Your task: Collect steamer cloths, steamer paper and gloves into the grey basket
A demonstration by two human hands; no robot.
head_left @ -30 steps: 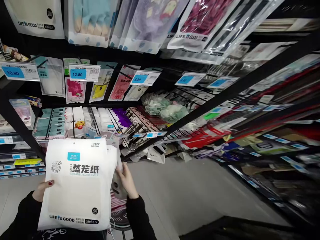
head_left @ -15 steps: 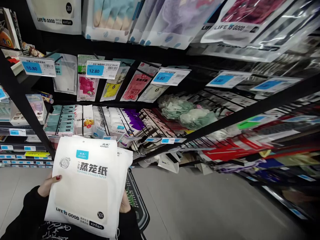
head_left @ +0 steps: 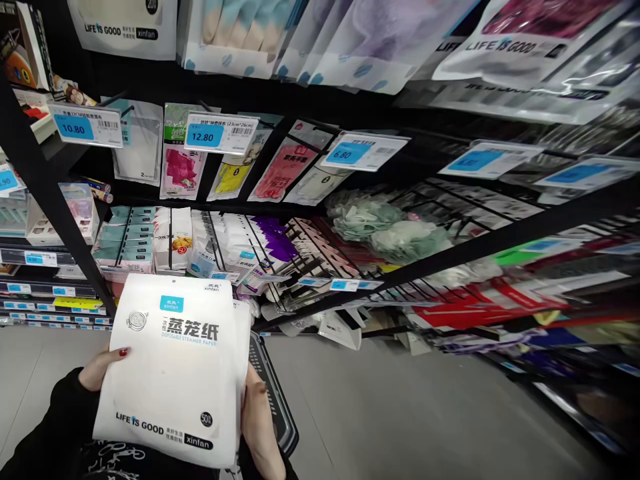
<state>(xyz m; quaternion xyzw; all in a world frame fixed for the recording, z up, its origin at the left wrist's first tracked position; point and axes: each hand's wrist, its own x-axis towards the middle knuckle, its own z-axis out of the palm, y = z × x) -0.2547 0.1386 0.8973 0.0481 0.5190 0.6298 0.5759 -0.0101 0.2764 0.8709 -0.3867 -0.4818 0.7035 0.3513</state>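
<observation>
I hold a stack of white packets of disposable steamer paper low at the left, upright and facing me. My left hand grips the stack's left edge, its thumb with a red nail lying on the front. Along the stack's right edge my right hand is pressed, with its fingers behind the packets. Both sleeves are black. More white packets show behind the front one.
Black wire shelves run from the left off to the right, hung with packaged gloves, cloths, sponges and blue price tags. A dark shopping basket sits below my right hand. Grey floor spreads to the right.
My right hand has slid down from the stack's upper right edge to its lower right side. The view has swung slightly left and the packets sit a little to the right.
</observation>
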